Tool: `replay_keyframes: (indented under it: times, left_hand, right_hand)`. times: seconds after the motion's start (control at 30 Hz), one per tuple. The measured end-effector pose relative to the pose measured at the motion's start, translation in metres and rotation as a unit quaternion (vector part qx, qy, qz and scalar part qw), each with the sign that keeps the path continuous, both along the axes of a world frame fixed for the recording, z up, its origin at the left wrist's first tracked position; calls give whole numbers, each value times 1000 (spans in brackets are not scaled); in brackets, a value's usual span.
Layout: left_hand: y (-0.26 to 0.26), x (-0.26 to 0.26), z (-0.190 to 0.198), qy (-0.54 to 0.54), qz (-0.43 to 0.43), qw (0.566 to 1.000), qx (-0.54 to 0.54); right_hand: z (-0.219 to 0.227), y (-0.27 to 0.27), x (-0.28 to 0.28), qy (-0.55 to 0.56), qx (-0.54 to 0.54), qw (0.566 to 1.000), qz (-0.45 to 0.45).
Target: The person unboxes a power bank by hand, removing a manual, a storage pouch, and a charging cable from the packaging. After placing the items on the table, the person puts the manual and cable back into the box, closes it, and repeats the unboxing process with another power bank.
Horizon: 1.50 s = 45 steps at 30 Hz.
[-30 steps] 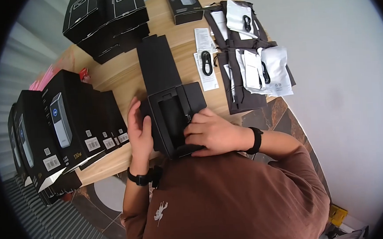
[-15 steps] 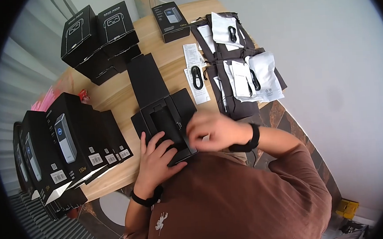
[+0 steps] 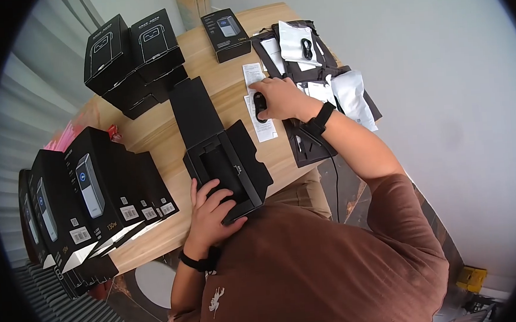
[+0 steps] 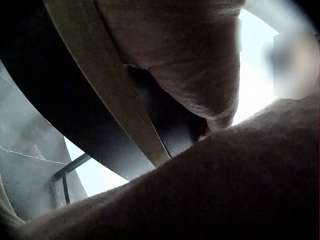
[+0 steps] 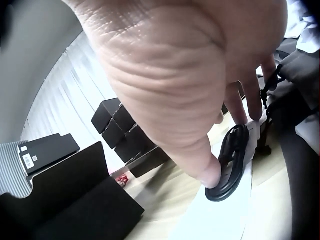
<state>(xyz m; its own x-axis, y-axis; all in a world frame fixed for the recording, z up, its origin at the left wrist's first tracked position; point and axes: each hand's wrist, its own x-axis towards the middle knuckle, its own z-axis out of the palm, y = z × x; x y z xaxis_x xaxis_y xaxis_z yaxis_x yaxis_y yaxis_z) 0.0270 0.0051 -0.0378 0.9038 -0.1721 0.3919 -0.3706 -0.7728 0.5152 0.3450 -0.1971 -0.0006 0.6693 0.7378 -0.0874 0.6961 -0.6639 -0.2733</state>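
Right hand [image 3: 283, 97] on the coiled black cable [image 3: 260, 106], left hand [image 3: 210, 214] on the open black box [image 3: 249, 188].
Right: thumb at the near end of the coil, fingertips at the far end, coil held between them, on the printed paper slips [image 3: 266, 132] right of center on the counter [image 3: 155, 129]. Left: fingers spread apart, resting over the near left edge of the open box, center of frame; left wrist view too dark and close to add detail. Box lid [image 3: 196, 111] folded back toward upper center, side flap [image 3: 249, 152] out to the right. Stacked black boxes [image 3: 155, 46] upper left, single box [image 3: 227, 36] top center, row of upright boxes [image 3: 103, 182] lower left. Dark pouches [image 3: 307, 152] and white packets [image 3: 351, 96] upper right.
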Motion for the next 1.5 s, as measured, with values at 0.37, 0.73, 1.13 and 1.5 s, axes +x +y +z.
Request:
replay_keyframes:
  times: [0.37, 0.73, 1.13, 1.5]
  left_hand:
    - [0, 1, -1, -9, 3, 1000, 1]
    - [0, 1, -2, -19, 7, 1000, 2]
    - [1, 0, -4, -20, 10, 1000, -1]
    - [1, -1, -1, -17, 9, 1000, 3]
  right_hand:
    - [11, -1, 5, 74, -48, 994, 61]
    - [7, 6, -14, 23, -13, 999, 29]
    - [-9, 3, -32, 68, 66, 995, 31]
    - [-13, -19, -34, 62, 55, 994, 78]
